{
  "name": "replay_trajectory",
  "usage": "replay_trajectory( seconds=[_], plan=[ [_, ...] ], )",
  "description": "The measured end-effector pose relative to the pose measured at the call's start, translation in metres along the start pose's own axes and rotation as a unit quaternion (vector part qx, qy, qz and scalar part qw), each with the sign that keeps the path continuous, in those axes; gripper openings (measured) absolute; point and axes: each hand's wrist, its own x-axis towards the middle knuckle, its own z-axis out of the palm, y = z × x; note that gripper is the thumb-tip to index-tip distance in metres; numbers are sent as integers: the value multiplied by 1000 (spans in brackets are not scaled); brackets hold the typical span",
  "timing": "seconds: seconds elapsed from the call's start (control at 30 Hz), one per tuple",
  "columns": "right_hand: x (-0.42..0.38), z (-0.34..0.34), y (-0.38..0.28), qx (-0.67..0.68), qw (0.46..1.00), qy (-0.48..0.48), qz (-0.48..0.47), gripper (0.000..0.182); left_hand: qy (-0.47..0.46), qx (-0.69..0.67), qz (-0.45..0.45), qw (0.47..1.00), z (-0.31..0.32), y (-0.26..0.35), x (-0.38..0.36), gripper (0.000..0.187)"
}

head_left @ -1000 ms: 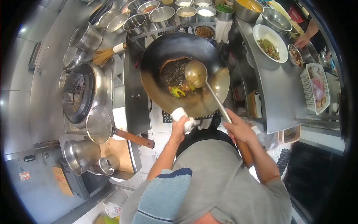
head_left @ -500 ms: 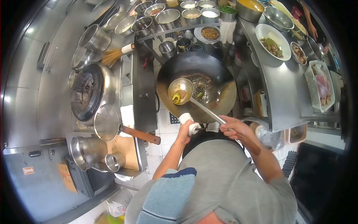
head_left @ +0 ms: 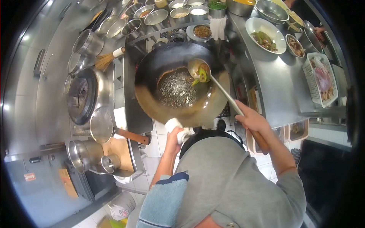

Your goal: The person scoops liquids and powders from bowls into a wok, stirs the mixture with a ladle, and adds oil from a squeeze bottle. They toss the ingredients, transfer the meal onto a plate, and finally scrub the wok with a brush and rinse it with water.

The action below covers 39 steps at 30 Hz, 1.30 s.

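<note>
A large dark wok (head_left: 152,102) hangs in front of me, its lower rim near my left hand (head_left: 173,140). That hand is closed on a white cloth (head_left: 173,125) at the wok's near edge. My right hand (head_left: 251,118) grips the long handle of a metal ladle (head_left: 194,67). The ladle's bowl is over the right part of the wok, with green and brown food (head_left: 204,73) in it and hanging at its lip. Dark, glistening liquid (head_left: 176,91) lies in the wok's bottom.
On the right counter (head_left: 266,91) are a white plate of food (head_left: 266,37), a small bowl and a white basket (head_left: 319,85). Metal bowls line the back. A strainer (head_left: 101,125), pots and a bamboo brush (head_left: 104,60) are at the left. Part of another person's hand shows far right.
The wok has shifted left and tilted, moving with my left hand and the cloth. The ladle has moved to the wok's right side, and its bowl has turned so food hangs at the lip.
</note>
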Motion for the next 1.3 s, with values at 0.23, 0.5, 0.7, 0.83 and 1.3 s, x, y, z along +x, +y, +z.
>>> replay_trajectory(
  seconds=[0.23,0.5,0.7,0.83,1.3],
  plan=[
    [1,22,4,394,883,-201,157,59,-31,-22,0,999,28,-16,51,13],
    [12,37,21,481,831,-241,143,59,-18,-54,-54,997,20,-18,32,8],
    [7,7,6,438,885,-142,74,60,-5,-49,-63,997,7,3,-1,12],
    [22,-6,7,180,982,-52,30,62,32,-10,-8,999,13,-2,-10,15],
    [24,35,21,597,735,-281,157,46,6,-69,-53,996,24,-2,31,10]
  ],
)
